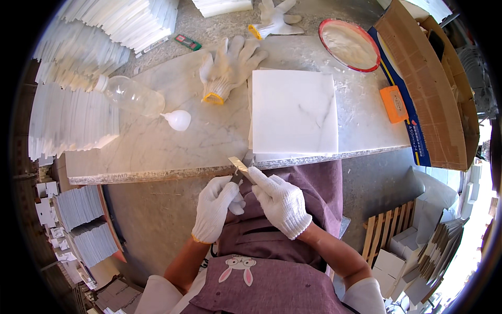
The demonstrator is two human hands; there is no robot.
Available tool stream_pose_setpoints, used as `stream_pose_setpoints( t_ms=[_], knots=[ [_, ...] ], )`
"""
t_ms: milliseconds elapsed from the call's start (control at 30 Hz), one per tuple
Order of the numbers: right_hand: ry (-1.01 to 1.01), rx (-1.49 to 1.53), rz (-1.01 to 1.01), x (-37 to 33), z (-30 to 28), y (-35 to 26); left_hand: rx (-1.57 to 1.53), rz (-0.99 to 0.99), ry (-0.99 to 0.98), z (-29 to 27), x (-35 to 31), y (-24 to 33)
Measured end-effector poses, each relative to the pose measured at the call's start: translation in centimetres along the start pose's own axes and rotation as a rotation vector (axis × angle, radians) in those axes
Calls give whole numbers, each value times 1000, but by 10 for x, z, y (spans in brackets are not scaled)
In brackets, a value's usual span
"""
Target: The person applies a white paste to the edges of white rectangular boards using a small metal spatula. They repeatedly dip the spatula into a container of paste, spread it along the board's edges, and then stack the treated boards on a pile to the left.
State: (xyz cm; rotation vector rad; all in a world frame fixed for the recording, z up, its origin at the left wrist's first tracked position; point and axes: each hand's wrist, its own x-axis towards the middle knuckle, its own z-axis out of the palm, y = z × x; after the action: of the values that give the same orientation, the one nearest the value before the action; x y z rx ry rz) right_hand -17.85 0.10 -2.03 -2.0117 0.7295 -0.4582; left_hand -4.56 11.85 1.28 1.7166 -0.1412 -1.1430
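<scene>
Both my hands wear white knit gloves and meet in front of the apron, by the table's near edge. My right hand (281, 203) is closed on a thin, shiny metal blade (239, 165) that points up and left, its index finger stretched along it. My left hand (214, 205) pinches a small dark flat piece (237, 178) just below the blade; whether the two touch I cannot tell. Beyond the hands, a square white marble tile (295, 111) with grey veins lies on the table, with the edges of other tiles showing under it.
On the marble-topped table (157, 152) lie spare gloves (226, 70), a clear bottle (130, 96), a white bulb-shaped piece (179, 120), a green-and-red box cutter (187, 42), a red-rimmed bowl of white paste (349, 44) and an orange box (394, 104). Tile stacks (73, 120) stand left, an open carton (421, 78) right.
</scene>
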Motion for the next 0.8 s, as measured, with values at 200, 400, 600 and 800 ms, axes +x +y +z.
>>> stream_pose_setpoints(
  t_ms=[200, 400, 600, 800],
  knots=[
    [88, 99, 41, 11, 3, 13, 51, -3, 16, 4, -3, 10],
    [-96, 154, 64, 1, -1, -4, 44, -6, 32, 5, -2, 9],
    [-55, 127, 22, 6, 3, -3, 97, -16, 31, -2, 1, 12],
    [0, 75, 52, 17, -9, 9, 141, 68, 87, 12, -1, 18]
  ],
)
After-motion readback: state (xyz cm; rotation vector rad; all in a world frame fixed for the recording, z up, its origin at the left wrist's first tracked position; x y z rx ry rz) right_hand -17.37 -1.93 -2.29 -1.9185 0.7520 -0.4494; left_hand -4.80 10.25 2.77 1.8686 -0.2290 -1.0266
